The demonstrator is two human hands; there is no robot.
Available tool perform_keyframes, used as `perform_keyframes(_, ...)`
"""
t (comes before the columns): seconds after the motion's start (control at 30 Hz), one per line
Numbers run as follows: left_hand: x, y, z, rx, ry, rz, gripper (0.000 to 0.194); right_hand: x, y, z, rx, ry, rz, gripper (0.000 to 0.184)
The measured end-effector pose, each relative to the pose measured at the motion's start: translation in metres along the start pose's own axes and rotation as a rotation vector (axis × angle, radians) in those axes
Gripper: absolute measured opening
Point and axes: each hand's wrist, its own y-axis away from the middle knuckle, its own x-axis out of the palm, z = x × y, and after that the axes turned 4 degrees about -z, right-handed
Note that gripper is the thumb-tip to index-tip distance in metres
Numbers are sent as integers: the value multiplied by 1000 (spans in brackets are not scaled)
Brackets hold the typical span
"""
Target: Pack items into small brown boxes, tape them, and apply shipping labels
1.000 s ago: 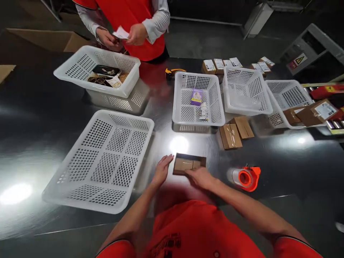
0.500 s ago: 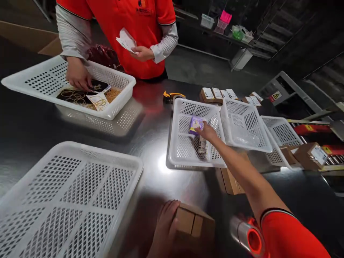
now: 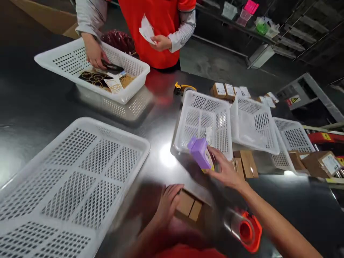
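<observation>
My right hand (image 3: 224,168) grips a small purple box (image 3: 199,153) by its end, above the near edge of a white perforated basket (image 3: 180,122). A white labelled item (image 3: 208,135) lies in that basket, partly behind the purple box. My left hand (image 3: 170,200) curls its fingers over the side of an open cardboard box (image 3: 205,215) close to my body. Flat brown cardboard pieces (image 3: 190,203) show inside or on top of it; I cannot tell which. To its right lies an orange-red tape dispenser (image 3: 248,233) with a clear roll.
A large white basket (image 3: 146,147) fills the left side. Across the table a co-worker's hand (image 3: 94,52) reaches into another basket (image 3: 145,71) with rubber bands; the other holds papers (image 3: 147,30). More baskets (image 3: 274,143), cardboard boxes (image 3: 245,163) and a yellow-orange tape dispenser (image 3: 185,87) stand rightward.
My right hand has lifted the purple box up and out toward me from the basket. The view has shifted; my left hand stays at the cardboard box.
</observation>
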Motion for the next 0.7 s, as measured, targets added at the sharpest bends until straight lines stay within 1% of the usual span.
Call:
perform_keyframes(0.07,-3,-3,-14,-33,35,19,49,1,66,22,18,15,112,79)
perform_keyframes(0.13,0,-5,-17,-40,49,56,51,11,117,40,50,26,211,78)
perform_keyframes(0.17,2,-5,-16,-47,58,72,51,20,136,47,63,38,247,78)
perform_keyframes(0.23,7,-5,-12,-63,76,81,51,40,162,57,77,94,281,76)
perform_keyframes(0.3,10,-5,-9,-64,83,77,50,59,173,62,76,201,269,73)
perform_keyframes(0.37,10,-4,-9,-49,83,68,50,73,173,65,64,324,243,71)
perform_keyframes(0.5,6,-3,-15,-38,93,60,50,83,165,67,3,469,220,66)
perform_keyframes(0.7,6,-3,-19,-31,51,72,48,102,165,61,-20,528,197,57)
